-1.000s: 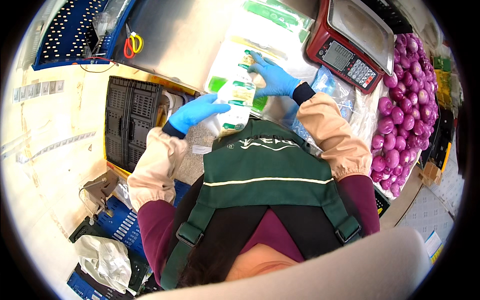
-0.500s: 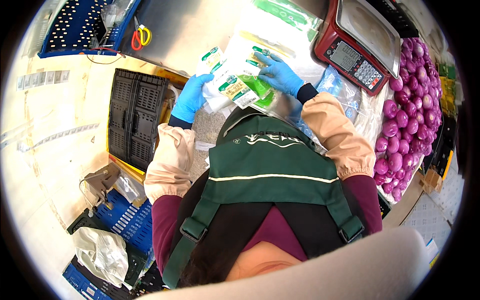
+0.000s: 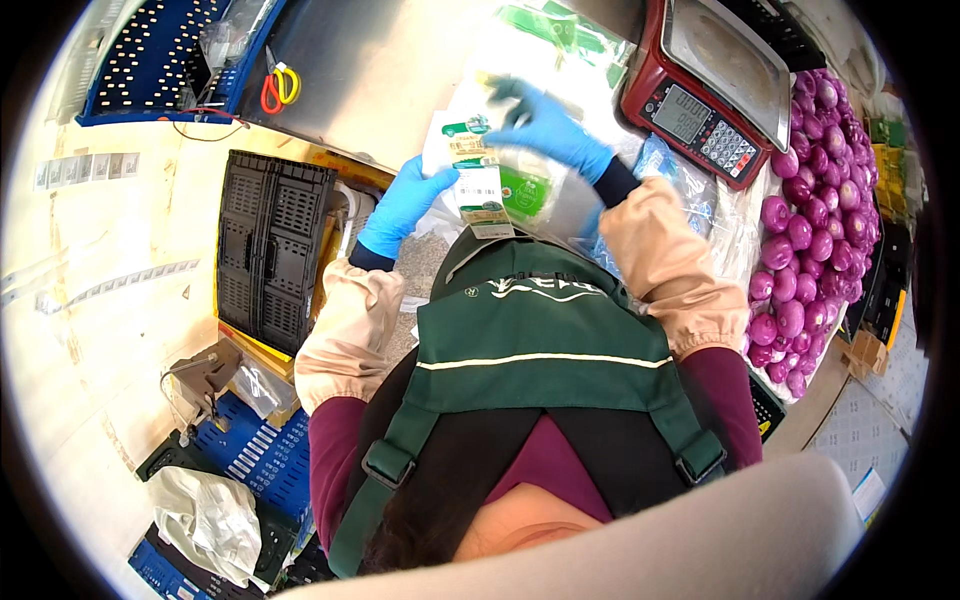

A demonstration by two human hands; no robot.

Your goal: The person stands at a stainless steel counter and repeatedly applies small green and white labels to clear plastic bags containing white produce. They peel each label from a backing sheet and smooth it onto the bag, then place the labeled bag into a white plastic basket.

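In my gloved left hand [image 3: 408,208] is a strip of white, green and yellow labels [image 3: 480,185], pinched at its left edge between thumb and fingers. The strip hangs toward my apron over the near edge of the metal table [image 3: 345,70]. My gloved right hand [image 3: 555,135] is raised just right of the strip's upper end. Its fingers are spread and partly blurred, with nothing visible in them. Under and beside the strip lies a clear bag with green print [image 3: 525,192]. More flat green-printed bags [image 3: 565,35] lie farther back on the table.
A red digital scale [image 3: 700,100] stands at right, beside a heap of peeled purple onions [image 3: 815,230]. Crumpled clear plastic [image 3: 685,185] lies before the scale. Scissors [image 3: 280,88] rest at the back left near a blue crate [image 3: 150,60]. A black folded crate [image 3: 270,245] stands left.
My right hand has moved up and left, away from the labels, and its fingers have spread. My left hand has shifted slightly right with the strip, which now hangs straighter.
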